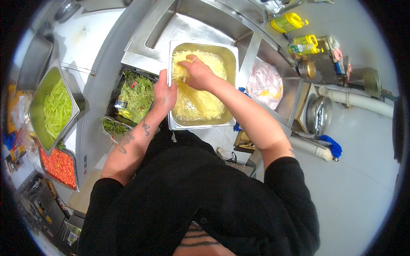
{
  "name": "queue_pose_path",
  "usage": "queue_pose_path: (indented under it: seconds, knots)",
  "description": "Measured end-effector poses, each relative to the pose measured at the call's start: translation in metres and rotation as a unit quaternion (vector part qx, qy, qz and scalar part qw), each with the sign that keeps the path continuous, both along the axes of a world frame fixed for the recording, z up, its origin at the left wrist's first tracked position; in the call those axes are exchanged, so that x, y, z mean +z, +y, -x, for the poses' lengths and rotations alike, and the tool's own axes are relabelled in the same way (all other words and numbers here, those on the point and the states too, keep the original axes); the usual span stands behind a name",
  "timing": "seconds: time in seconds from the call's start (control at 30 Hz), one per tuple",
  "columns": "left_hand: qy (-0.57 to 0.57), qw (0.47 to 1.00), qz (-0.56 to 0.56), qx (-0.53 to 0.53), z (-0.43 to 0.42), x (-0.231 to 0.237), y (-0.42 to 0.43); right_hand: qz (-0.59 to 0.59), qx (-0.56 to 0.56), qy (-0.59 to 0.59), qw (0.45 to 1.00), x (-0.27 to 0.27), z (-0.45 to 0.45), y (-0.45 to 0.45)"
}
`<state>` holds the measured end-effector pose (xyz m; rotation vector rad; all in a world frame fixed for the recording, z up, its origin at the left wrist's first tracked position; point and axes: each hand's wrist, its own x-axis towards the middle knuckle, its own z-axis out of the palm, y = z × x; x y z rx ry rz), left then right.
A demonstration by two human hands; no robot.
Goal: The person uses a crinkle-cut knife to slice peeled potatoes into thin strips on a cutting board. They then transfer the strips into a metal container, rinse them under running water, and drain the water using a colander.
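A deep steel food pan (234, 96) sits in front of me, across the front edge of the sink. Pale yellow shreds (211, 108), which look like cut potato, lie in it in clear liquid. At the pan's left rim, my left hand (165, 92) grips the edge with the thumb up near the top of the wall. Reaching in from the right, my right hand (198, 73) has its curled fingers on a bunch of the shreds near the left inner wall. Some of its fingertips are hidden among them.
Behind the pan is a steel sink basin (198, 30). A second basin to the right holds a plastic-wrapped pale bundle (265, 84). Leafy trimmings fill a black bin (136, 96). Further left stand a pan of green strips (57, 108) and a tray of diced red pieces (59, 166).
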<state>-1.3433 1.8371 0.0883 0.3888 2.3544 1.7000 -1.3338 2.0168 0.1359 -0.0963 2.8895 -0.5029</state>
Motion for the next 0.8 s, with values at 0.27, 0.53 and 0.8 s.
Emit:
queue_pose_path:
  seconds: [0.27, 0.53, 0.8]
  knots:
    - [0.006, 1.0, 0.001, 0.015, -0.002, 0.005, 0.003, 0.031, -0.062, -0.108, 0.992, -0.01, -0.008, 0.007]
    - [0.032, 0.999, 0.011, -0.004, 0.01, 0.006, 0.016, -0.15, -0.101, 0.018, 0.983, 0.033, -0.093, 0.081]
    - [0.064, 0.99, 0.084, -0.091, 0.061, 0.028, 0.038, 0.319, -0.289, 0.012, 0.903, 0.033, -0.077, 0.122]
